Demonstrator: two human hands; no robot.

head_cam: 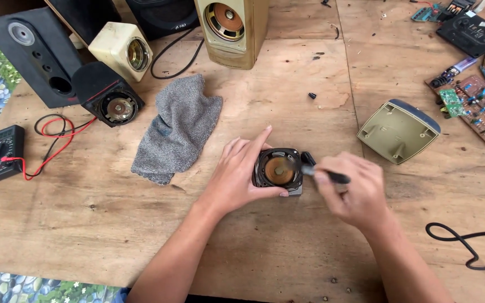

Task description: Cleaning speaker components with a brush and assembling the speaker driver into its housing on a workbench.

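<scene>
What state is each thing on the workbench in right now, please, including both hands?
Left hand: gripping the small speaker's side.
Right hand: shut on a brush.
Brush: blurred, tip over the cone.
Small speaker: cone facing up, on the table.
Grey cloth: crumpled, lying loose.
Multimeter: flat, leads attached.
Beige cover: detached, inside up.
Circuit boards: bare, scattered.
</scene>
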